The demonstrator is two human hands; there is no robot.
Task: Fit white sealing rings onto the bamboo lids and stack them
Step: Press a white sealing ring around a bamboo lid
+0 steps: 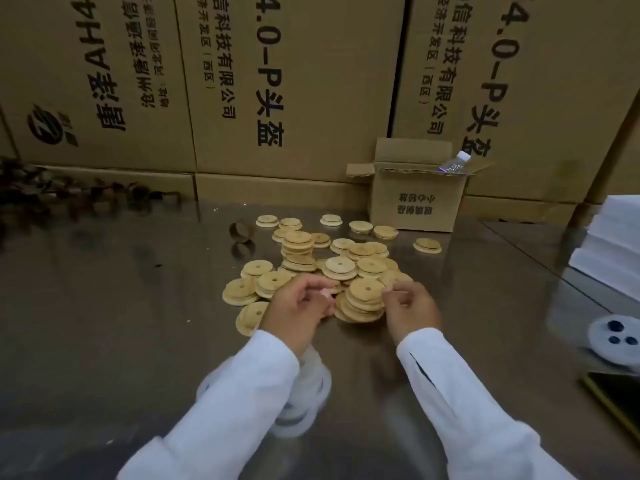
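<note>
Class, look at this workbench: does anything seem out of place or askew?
A plastic bottle lies tilted in the open small box at the back, and the tall lid stack has lids shifted sideways.

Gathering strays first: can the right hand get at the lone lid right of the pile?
Probably yes: the right hand is at the pile's near edge, and only bare steel table lies between it and the lone lid.

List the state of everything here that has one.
Left hand: fingers curled, grip blurred.
Right hand: fingers curled, grip blurred.
Bamboo lids: scattered, some stacked.
Sealing rings: piled loose, blurred.
Small box: flaps open.
Bottle: capped, leaning inside it.
</note>
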